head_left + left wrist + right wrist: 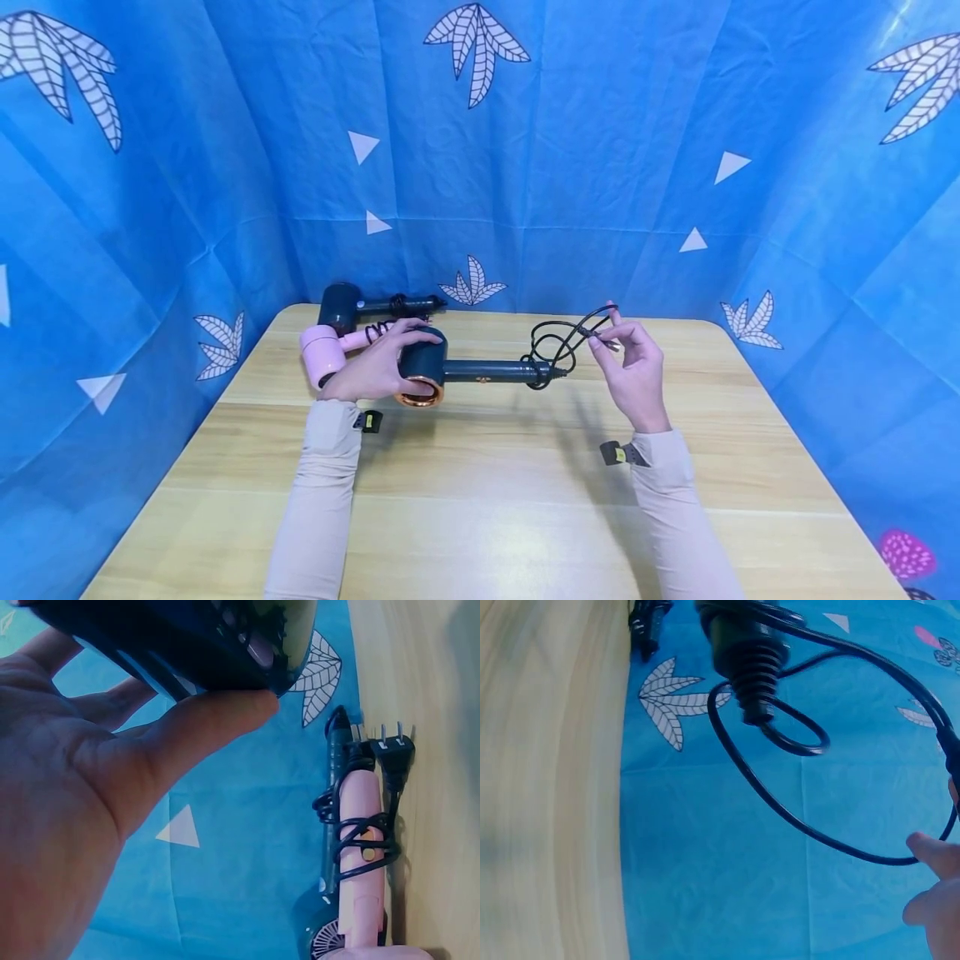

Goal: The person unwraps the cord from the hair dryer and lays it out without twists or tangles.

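My left hand (378,365) grips the head of a dark green hair dryer (424,360) with a copper-coloured ring, held above the table. Its handle points right, and the black cord (555,340) hangs in loose loops from the handle's end, with some turns around it. Between thumb and fingers, my right hand (633,367) pinches the cord at its plug end (611,343). In the right wrist view the ribbed cord sleeve (757,682) and a wide loop of cord show, with fingertips at the right edge.
A pink hair dryer (322,354) lies on the wooden table (480,517) left of my left hand, its cord wrapped round its handle and its plug (395,754) upright. Behind it lies another dark hair dryer (341,307). Blue patterned cloth (585,167) surrounds the table.
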The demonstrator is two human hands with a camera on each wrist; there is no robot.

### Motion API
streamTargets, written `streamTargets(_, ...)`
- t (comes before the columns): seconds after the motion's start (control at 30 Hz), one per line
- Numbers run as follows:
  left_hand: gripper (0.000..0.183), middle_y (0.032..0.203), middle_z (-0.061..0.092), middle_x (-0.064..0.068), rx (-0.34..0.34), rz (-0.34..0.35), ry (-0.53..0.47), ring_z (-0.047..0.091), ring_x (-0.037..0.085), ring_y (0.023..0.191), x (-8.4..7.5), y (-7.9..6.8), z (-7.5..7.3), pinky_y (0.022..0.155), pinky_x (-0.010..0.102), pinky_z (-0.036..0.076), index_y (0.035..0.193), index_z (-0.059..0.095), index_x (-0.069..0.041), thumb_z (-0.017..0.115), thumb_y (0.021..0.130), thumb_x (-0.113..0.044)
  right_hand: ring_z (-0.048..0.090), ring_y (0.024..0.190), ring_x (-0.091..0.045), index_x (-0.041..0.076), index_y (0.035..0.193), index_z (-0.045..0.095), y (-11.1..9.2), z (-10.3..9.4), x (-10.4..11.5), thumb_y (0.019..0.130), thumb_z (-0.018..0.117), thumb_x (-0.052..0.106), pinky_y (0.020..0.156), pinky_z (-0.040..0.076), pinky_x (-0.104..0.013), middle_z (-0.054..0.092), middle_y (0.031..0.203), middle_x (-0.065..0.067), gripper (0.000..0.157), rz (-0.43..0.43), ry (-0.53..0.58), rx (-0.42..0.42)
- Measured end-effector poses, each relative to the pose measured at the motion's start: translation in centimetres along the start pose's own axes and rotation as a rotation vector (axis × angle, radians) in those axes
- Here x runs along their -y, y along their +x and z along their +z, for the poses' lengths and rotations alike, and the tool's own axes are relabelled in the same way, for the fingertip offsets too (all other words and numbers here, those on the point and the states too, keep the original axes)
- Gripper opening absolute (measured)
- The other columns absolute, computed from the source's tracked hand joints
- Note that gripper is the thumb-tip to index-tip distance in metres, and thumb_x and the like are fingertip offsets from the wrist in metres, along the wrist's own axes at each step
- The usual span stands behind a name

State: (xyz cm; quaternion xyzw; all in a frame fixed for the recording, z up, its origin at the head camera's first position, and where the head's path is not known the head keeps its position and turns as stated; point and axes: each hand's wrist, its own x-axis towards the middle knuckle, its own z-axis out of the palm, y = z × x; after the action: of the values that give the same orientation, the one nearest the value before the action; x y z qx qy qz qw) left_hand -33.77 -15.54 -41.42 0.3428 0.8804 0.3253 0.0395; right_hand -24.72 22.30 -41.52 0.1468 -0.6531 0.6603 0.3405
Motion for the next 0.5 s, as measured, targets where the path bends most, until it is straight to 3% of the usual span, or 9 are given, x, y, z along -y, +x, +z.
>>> streamTargets(0.17,0.074,0.162,0.034,0.012,0.004,-0.009,-0.004,0.045,0.041,0.142,0.6,-0.1,0.0,0.111,0.059,0.047,0.14,0.061,-0.027,0.093,0.074,-0.035,0.047,0.149,-0.031,-0.004,0.092,0.064,0.1,0.0,0.3,0.087,0.065,-0.019,0.128,0.028,-0.04,0.061,0.095,-0.004,0.016,-0.057,-0.016,0.035)
streamTargets(0.4,0.075,0.16,0.036,0.011,-0.003,-0.033,-0.005,0.042,0.041,0.142,1.1,-0.3,-0.3,0.11,0.06,0.047,0.141,0.061,-0.026,0.093,0.074,-0.035,0.044,0.149,-0.036,-0.001,0.092,0.067,0.4,-0.3,0.9,0.085,0.066,-0.02,0.133,-0.004,-0.047,0.062,0.091,-0.003,0.021,-0.095,-0.033,0.008)
streamTargets(0.5,0.075,0.16,0.036,0.011,-0.002,-0.039,-0.003,0.043,0.041,0.142,1.1,-0.4,-0.3,0.11,0.061,0.047,0.14,0.061,-0.026,0.093,0.073,-0.035,0.043,0.15,-0.036,-0.001,0.092,0.068,0.3,-0.2,1.2,0.083,0.066,-0.022,0.133,-0.005,-0.047,0.063,0.092,-0.004,0.023,-0.108,-0.021,0.038)
